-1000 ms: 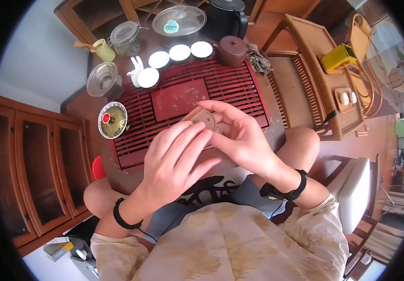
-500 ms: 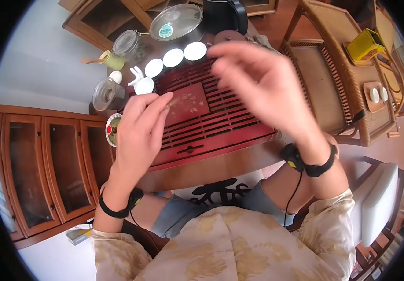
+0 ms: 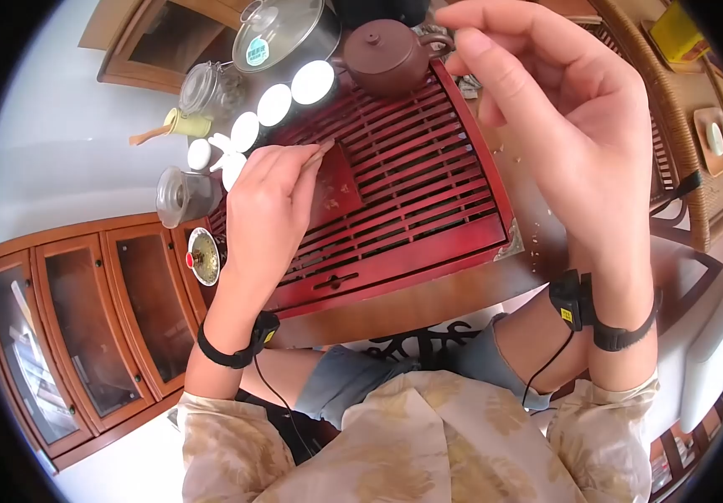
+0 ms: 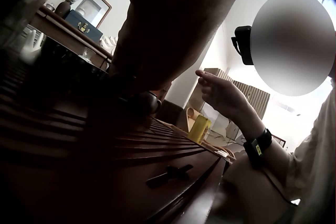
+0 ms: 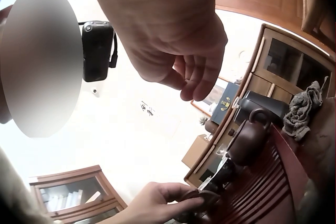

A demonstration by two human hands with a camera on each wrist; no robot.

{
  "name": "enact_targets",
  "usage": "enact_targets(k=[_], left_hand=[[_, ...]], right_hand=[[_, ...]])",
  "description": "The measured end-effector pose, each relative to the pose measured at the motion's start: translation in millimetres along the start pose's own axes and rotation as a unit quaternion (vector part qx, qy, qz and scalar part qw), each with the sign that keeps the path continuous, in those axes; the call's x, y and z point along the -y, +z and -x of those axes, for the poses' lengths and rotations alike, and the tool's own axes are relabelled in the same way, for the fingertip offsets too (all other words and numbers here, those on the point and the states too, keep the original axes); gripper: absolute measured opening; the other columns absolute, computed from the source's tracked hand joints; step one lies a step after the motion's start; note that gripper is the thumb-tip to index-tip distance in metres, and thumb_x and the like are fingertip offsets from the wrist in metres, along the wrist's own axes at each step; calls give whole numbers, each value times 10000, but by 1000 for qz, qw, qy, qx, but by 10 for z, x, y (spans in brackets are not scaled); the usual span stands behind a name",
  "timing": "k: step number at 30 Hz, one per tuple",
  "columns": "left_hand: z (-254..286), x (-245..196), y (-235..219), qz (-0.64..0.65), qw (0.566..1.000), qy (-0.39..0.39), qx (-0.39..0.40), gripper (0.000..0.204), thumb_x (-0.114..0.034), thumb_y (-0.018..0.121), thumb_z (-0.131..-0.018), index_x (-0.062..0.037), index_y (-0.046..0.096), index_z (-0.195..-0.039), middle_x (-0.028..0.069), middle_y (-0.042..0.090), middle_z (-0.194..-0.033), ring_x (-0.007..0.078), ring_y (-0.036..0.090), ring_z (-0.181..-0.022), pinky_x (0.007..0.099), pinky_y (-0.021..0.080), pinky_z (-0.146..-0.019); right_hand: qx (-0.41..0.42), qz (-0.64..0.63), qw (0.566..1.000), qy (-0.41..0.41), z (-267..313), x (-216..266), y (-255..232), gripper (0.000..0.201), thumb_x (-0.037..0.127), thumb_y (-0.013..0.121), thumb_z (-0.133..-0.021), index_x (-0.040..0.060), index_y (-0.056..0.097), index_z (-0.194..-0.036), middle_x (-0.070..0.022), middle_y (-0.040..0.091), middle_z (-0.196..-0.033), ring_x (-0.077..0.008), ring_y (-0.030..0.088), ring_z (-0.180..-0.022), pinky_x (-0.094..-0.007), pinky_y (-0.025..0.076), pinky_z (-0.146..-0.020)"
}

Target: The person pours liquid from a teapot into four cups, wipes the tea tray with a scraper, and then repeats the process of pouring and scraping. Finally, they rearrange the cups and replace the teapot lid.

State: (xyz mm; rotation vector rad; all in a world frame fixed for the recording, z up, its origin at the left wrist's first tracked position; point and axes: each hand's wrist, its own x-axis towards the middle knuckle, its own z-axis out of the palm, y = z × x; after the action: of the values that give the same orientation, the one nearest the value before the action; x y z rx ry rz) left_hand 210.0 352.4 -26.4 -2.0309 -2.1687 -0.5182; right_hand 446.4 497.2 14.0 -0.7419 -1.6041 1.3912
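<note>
The likeliest trouble, as I judge it, is on my left; the disc [image 5: 211,199] is thin, and if my pinch slackens it could slip, strike the tray [image 3: 412,270] and chip, or tip into one of the gaps between the slats; turning that wrist carelessly could also knock the nearest of the white cups [image 3: 274,105], since one sits just beside my knuckles and partly behind them; on the other side the teapot [image 3: 387,59] is the risk, because a low sweep of my fingers could catch its handle and jolt the lid.

My hands are well apart; my left hand [image 3: 269,184] pinches the disc between thumb and fingers, over the middle of the tray near its plain red panel [image 3: 340,180]; I cannot tell whether the disc's lower edge touches the wood; my right hand [image 3: 575,126] holds nothing, its fingers loosely bent, thumb and forefinger close but not gripping; in the head view it looks right beside the teapot, though the right wrist view shows it raised clear, with the pot and a crumpled cloth [image 5: 300,113] below.
</note>
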Motion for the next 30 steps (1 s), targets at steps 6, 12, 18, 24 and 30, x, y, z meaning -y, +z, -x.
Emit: enact_targets(k=[6, 12, 18, 24, 30], left_hand=[[10, -19, 15, 22, 1000, -12, -10, 136, -11, 785, -958, 23, 781, -1090, 168, 784, -984, 352, 749, -937, 428, 601, -840], [32, 32, 8, 30, 999, -21, 15, 144, -33, 782, -976, -3, 800, -1116, 157, 790, -1026, 324, 768, -930, 378, 604, -856], [7, -2, 24, 25, 1000, -6, 3, 127, -17, 788, -961, 26, 785, -1080, 183, 762, -930, 358, 741, -900, 442, 600, -794], [-7, -21, 9, 21, 1000, 1, 19, 139, -11, 790, -950, 15, 790, -1086, 171, 765, -934, 352, 739, -903, 445, 605, -793], [44, -105, -5, 12, 999, 25, 28, 173, 18, 787, -925, 16, 784, -1098, 158, 777, -969, 340, 735, -930, 442, 611, -818]], right_hand=[[84, -117, 990, 2, -57, -124, -98, 206, -2, 679, -1092, -84, 734, -1272, -28, 770, -1021, -2, 631, -816, -170, 506, -695], [83, -59, 993, -62, -29, -149, -65, 193, 4, 684, -1088, -85, 743, -1248, -19, 763, -1011, 4, 622, -797, -166, 494, -675], [70, -79, 994, -35, -44, -119, -8, 194, 7, 686, -1080, -82, 748, -1241, -55, 793, -1058, -19, 667, -849, -180, 530, -704], [76, -72, 994, -20, -51, -51, -31, 199, 15, 693, -1076, -82, 755, -1238, -75, 806, -1072, -35, 691, -872, -188, 548, -719], [63, -51, 995, -53, -55, -119, -6, 202, 19, 697, -1073, -85, 756, -1236, -70, 807, -1055, -34, 693, -863, -187, 550, -715]])
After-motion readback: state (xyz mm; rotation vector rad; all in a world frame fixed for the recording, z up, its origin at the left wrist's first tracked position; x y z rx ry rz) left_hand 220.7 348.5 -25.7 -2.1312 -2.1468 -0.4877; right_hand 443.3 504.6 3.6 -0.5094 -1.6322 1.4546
